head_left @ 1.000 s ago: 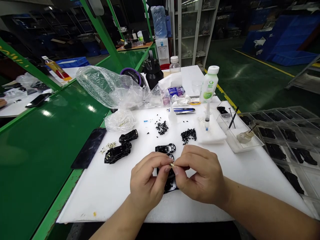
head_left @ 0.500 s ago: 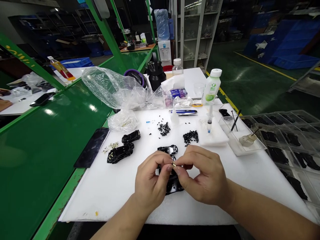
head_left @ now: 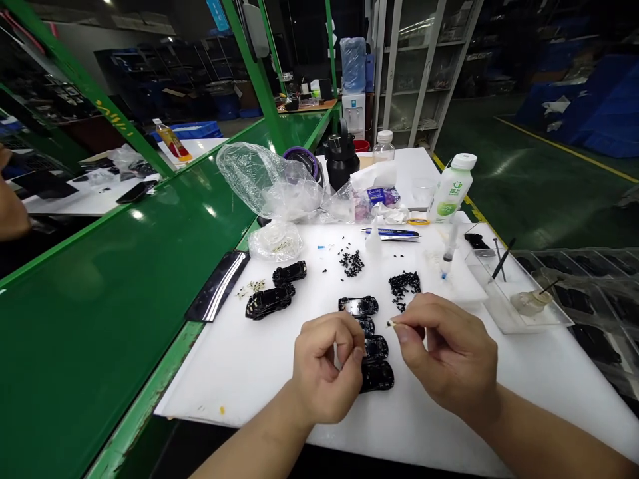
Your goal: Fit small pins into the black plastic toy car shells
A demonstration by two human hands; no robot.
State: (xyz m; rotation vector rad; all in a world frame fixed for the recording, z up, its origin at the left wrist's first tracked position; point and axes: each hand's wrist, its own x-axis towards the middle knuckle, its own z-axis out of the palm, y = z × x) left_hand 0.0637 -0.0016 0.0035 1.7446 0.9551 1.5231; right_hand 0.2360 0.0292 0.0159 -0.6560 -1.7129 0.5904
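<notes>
Between the thumb and forefinger of my right hand is a tiny pale piece with a dark spot. My left hand has its fingers curled and thumb pressed to them; anything in its pinch is too small to make out. Several black toy car bodies lie in a column beside and partly behind my left hand. Two more black car bodies rest at the left, near scattered pale bits. A pile of small black parts sits just beyond my right hand, and another pile farther left.
Behind the piles lie a blue knife, plastic bags and a white bottle. At right stand a syringe and a clear tray with a small jar. Part of another person's arm shows at far left.
My hands have moved apart, the right one keeping the pale piece. The view has turned left, so the table things appear farther right.
</notes>
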